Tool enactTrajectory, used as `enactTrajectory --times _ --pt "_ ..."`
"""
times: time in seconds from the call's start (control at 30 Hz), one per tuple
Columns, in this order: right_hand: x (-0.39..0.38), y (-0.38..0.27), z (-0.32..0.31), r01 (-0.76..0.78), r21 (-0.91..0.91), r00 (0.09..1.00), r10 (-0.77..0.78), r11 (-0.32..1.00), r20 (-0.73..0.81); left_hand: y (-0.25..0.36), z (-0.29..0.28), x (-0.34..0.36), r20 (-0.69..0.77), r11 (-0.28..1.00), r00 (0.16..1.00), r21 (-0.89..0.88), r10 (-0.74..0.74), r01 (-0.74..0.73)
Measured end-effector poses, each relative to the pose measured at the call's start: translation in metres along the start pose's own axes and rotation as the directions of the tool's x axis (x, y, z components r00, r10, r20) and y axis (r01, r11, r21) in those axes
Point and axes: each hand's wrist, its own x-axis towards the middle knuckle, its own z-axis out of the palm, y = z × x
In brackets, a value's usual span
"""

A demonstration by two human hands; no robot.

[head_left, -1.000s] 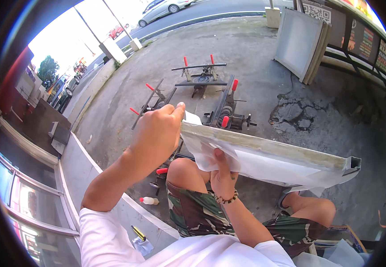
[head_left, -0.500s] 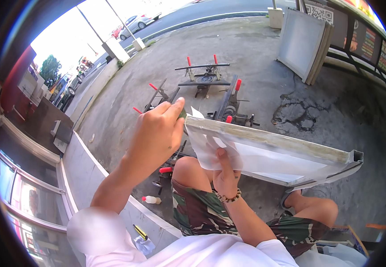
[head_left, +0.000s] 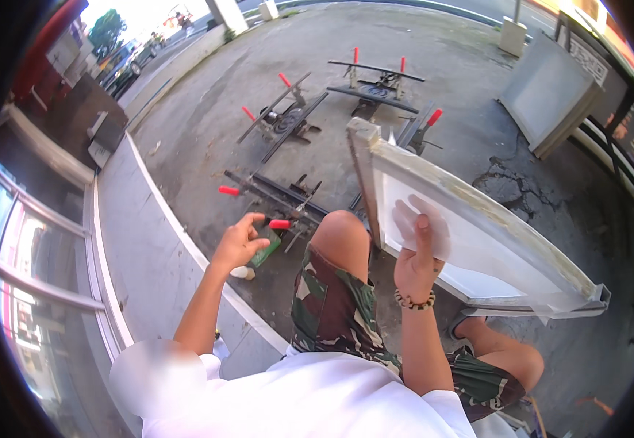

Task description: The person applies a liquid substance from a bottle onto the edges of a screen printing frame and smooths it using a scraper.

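Observation:
My right hand (head_left: 420, 252), with a beaded bracelet at the wrist, grips the loose translucent mesh sheet (head_left: 470, 226); its thumb is on the near side and its fingers show through from behind. The sheet hangs along a tilted rectangular frame (head_left: 503, 206) with worn, pale-coated edges, like a printing screen. To the left, my left hand (head_left: 238, 244) is closed round a small flat green piece (head_left: 266, 250), mostly below its fingertips; its exact kind I cannot make out. The left hand is apart from the frame.
Metal clamp stands with red handles (head_left: 291, 118) are spread over the concrete ground ahead. A white-capped bottle (head_left: 242, 272) is partly hidden by my left arm. A large pale panel (head_left: 547, 95) leans at the far right. A low ledge (head_left: 160, 241) and glass windows (head_left: 39, 292) line the left.
My left hand has moved down and left, away from the frame's corner, with the green piece. The frame has tilted, its near-left side now showing, and my right hand has shifted right.

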Motion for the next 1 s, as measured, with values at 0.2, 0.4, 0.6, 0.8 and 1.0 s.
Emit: enactTrajectory --times 0.2,0.4,0.6,0.8,1.0 --pt "0.001 0.015 -0.028 0.045 -0.187 0.997 -0.055 0.981 -0.052 -0.293 0.132 -0.158 0.433 0.898 0.789 0.150 -0.436 0.414" --pt "0.006 0.007 -0.046 0.058 -0.235 0.993 -0.031 0.970 0.117 -0.336 0.142 -0.238 0.488 0.741 0.561 0.370 -0.669 0.561" --pt "-0.005 -0.011 -0.036 0.015 -0.225 1.000 -0.020 0.974 -0.021 -0.355 0.156 -0.092 -0.139 0.716 0.744 -0.434 -0.653 0.547" --pt "-0.020 -0.033 -0.041 -0.085 -0.048 0.996 0.083 0.995 -0.036 -0.422 0.196 0.003 0.059 0.303 0.531 -0.766 -0.845 0.567" --pt "-0.042 -0.060 -0.068 -0.035 -0.054 0.998 0.032 0.998 -0.051 -0.456 0.205 0.012 -0.214 0.450 0.568 -0.836 -0.794 0.313"
